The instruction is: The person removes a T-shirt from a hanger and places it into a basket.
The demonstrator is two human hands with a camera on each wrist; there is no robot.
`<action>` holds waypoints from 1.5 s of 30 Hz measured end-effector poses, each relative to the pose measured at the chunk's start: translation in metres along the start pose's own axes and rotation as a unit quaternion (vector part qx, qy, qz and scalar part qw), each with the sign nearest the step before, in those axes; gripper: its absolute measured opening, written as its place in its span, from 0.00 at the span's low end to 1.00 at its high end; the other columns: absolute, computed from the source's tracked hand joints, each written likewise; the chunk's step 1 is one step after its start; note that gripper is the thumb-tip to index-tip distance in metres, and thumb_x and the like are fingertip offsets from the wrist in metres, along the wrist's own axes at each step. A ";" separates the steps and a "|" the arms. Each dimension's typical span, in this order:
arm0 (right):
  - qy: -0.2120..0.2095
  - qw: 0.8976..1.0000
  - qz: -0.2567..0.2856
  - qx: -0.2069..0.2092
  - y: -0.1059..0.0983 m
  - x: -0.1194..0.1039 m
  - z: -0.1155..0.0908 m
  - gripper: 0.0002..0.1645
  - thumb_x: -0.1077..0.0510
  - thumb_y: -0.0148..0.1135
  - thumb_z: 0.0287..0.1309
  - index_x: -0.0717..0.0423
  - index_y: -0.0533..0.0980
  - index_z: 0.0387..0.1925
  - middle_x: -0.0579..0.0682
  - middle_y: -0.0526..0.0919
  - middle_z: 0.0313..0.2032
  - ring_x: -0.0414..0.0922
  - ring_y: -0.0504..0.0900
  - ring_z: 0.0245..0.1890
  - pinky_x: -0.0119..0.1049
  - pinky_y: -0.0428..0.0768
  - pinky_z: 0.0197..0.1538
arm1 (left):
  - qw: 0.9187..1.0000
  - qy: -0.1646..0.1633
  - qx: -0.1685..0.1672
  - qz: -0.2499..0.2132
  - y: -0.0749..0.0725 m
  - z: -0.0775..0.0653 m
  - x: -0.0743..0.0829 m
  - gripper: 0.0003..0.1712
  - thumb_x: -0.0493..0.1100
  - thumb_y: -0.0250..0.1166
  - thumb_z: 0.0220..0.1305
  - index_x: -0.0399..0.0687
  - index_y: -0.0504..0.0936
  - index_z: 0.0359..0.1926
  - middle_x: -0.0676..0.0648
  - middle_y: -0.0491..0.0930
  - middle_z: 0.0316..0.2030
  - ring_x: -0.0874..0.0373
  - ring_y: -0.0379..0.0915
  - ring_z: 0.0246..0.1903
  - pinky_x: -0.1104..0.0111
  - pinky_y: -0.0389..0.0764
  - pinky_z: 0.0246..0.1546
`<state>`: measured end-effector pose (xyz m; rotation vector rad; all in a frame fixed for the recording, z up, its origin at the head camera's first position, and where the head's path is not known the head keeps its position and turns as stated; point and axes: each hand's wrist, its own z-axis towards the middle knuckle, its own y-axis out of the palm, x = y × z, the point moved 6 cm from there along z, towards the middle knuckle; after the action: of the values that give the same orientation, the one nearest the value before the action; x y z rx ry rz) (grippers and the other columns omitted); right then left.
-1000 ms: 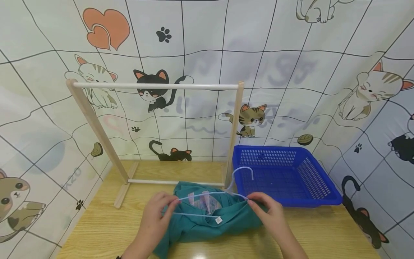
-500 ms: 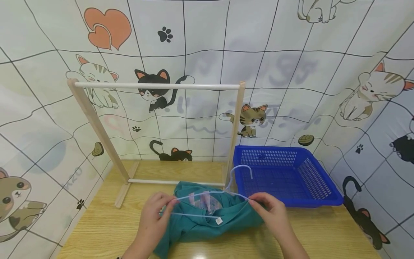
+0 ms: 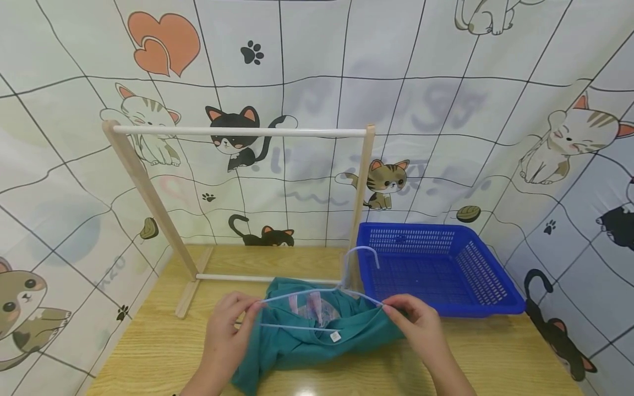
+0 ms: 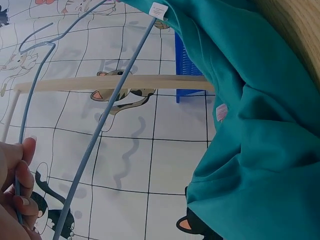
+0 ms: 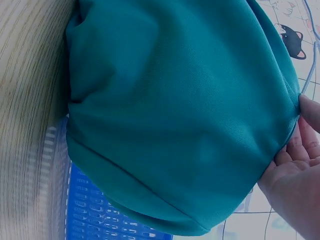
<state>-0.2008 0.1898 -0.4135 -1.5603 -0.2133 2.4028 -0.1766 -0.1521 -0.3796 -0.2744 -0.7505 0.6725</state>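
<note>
A teal garment [image 3: 322, 355] lies bunched on the table, its opening facing up with a small white tag [image 3: 335, 336] at the edge. My left hand [image 3: 225, 330] pinches one sloping arm of a light-blue clothes hanger [image 3: 300, 294], outside the cloth. On the other side, my right hand [image 3: 416, 324] pinches the opposite arm together with the garment's edge; that end of the hanger is hidden inside the cloth. The hook points up and right. In the left wrist view, the hanger's bottom bar [image 4: 102, 117] runs beneath the white tag into the garment.
Behind the garment stands a wooden rack with a white top rail [image 3: 238, 132]. A blue plastic basket [image 3: 495, 275] sits at the right, close to the rack's right post [image 3: 363, 181]. Cat-printed sheeting [image 3: 307, 60] covers the walls around the wooden table [image 3: 148, 341].
My left hand has shifted a little left, drawing the hanger with it. The hook has moved left and slightly up. My right hand stays almost in place.
</note>
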 end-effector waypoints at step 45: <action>0.016 0.998 0.067 0.003 -0.020 0.016 -0.002 0.05 0.72 0.60 0.56 0.70 0.77 0.36 0.42 0.83 0.32 0.34 0.80 0.34 0.24 0.78 0.38 | 0.998 -0.029 0.050 0.011 -0.044 0.005 -0.019 0.08 0.27 0.65 0.55 0.44 0.86 0.30 0.56 0.78 0.30 0.71 0.66 0.33 0.80 0.68 0.29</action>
<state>-0.2023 0.2132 -0.4229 -1.6588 -0.0965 2.4726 -0.1703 -0.1982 -0.3659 -0.1715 -0.7669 0.7386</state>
